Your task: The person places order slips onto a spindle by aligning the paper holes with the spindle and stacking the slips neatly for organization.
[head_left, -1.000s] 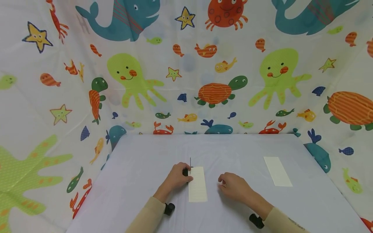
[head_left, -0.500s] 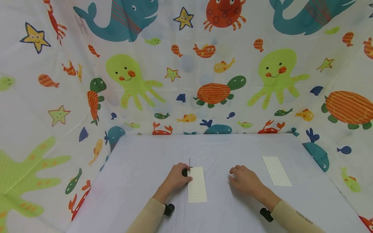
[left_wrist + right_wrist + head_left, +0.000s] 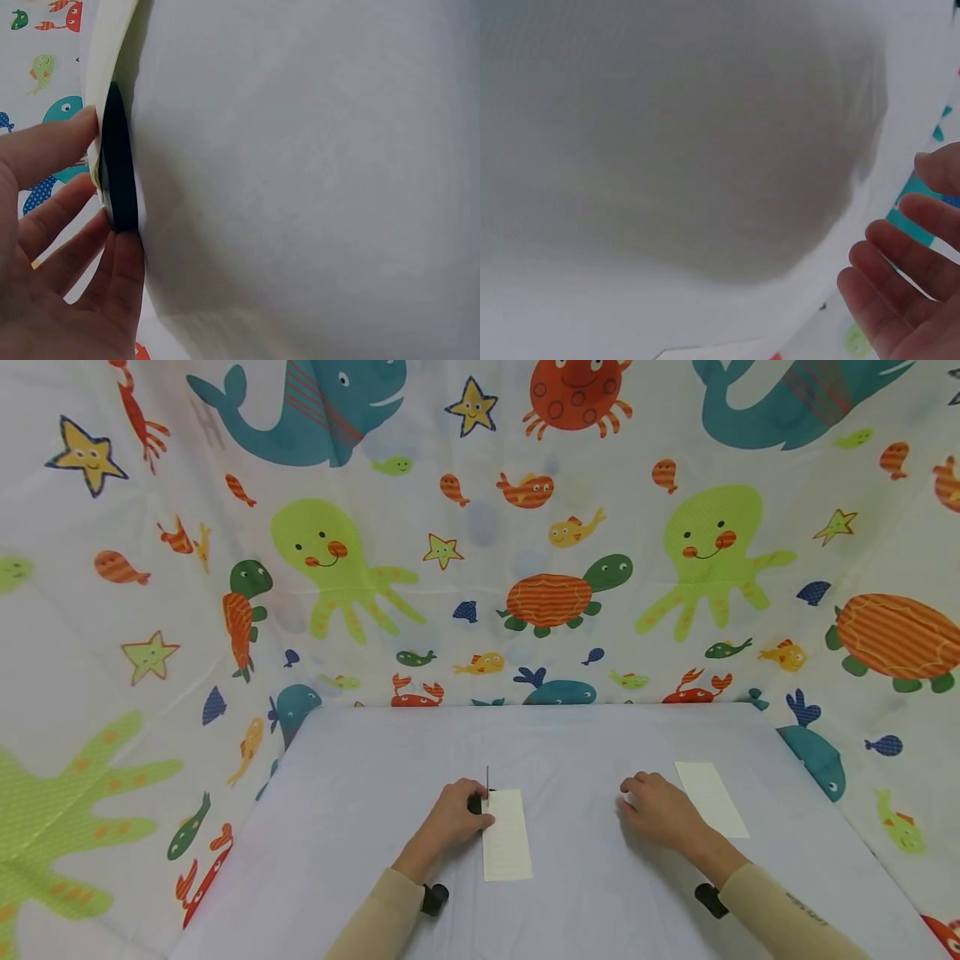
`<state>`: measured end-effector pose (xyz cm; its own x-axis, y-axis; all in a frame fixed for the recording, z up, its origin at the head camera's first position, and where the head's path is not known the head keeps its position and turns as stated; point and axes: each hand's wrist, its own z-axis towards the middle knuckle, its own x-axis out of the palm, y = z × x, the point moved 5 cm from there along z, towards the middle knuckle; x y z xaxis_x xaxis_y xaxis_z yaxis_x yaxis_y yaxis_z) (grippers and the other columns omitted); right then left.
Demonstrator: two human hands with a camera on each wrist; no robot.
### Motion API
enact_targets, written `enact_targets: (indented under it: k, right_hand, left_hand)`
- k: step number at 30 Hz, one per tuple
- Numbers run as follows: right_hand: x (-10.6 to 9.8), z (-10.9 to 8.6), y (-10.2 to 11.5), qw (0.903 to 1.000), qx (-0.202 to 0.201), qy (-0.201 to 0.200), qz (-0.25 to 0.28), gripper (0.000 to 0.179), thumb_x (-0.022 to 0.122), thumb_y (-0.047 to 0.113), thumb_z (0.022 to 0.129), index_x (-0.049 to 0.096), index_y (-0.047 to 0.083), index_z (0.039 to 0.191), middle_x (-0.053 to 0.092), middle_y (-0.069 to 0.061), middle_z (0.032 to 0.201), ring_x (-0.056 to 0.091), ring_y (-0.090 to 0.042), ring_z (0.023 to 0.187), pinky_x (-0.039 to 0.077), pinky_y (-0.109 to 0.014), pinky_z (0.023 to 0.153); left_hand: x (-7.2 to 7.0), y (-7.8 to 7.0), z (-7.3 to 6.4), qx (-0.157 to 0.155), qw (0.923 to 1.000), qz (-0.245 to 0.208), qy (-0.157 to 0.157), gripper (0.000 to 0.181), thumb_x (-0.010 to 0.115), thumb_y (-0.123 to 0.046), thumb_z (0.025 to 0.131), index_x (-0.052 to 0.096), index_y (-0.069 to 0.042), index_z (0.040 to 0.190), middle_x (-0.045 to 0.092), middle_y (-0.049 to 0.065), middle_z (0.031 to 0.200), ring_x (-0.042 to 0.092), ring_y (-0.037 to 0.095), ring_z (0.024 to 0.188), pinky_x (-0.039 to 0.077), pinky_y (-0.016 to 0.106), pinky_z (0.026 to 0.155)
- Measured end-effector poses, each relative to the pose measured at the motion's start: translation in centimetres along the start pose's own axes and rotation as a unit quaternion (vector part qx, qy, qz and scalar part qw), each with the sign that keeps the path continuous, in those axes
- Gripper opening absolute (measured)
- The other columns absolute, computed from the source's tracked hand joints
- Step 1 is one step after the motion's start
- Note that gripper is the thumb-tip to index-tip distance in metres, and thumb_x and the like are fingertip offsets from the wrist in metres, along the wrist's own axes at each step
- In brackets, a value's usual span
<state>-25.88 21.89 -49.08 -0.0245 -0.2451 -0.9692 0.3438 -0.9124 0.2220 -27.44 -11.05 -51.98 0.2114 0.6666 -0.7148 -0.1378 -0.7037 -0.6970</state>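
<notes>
At the middle of the table, my left hand (image 3: 448, 817) grips a paper spike with a thin upright rod (image 3: 488, 779) and a dark disc-like base (image 3: 121, 161). Its thumb lies over the left edge of a cream paper slip (image 3: 507, 843), whose top left corner is at the rod. In the left wrist view the paper slip (image 3: 112, 45) is edge-on along the dark base, the fingers at the base's rim. My right hand (image 3: 663, 810) holds nothing, its fingers loosely bent, just left of a second paper slip (image 3: 712, 797).
A white cloth (image 3: 570, 910) covers the table. Behind and on both sides hangs a curtain (image 3: 480, 527) printed with sea animals. A black wrist camera (image 3: 433, 899) sits on the left wrist, another black camera (image 3: 710, 900) on the right one.
My right hand has moved right and slightly away from me, from near the first slip to beside the second. My left hand keeps its hold on the spike and slip.
</notes>
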Motion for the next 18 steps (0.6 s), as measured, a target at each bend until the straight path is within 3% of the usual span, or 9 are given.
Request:
enact_targets:
  k: [13, 18]
  right_hand:
    - [0.1, 0.1, -3.4, 0.9993, 0.028, 0.019, -0.016, 0.021, 0.071, 0.015, 0.092, 0.070, 0.000, 0.107, 0.067, -0.013, 0.101, 0.064, -0.035, 0.099, 0.051, -0.055, 0.093]
    - [-0.1, 0.0, -4.8, 0.9988, 0.040, 0.022, -0.020, 0.022, 0.070, 0.014, 0.093, 0.069, -0.002, 0.107, 0.066, -0.014, 0.100, 0.063, -0.037, 0.099, 0.051, -0.055, 0.091]
  left_hand:
    - [0.1, 0.2, 0.0, -0.009, 1.0000, -0.001, 0.002, 0.036, 0.081, -0.019, 0.087, 0.067, -0.005, 0.117, 0.062, 0.016, 0.127, 0.054, 0.035, 0.123, 0.044, 0.053, 0.105]
    - [0.1, 0.0, 0.0, -0.005, 1.0000, -0.005, 0.003, 0.036, 0.081, -0.017, 0.086, 0.066, -0.004, 0.117, 0.061, 0.016, 0.126, 0.054, 0.036, 0.122, 0.044, 0.054, 0.104]
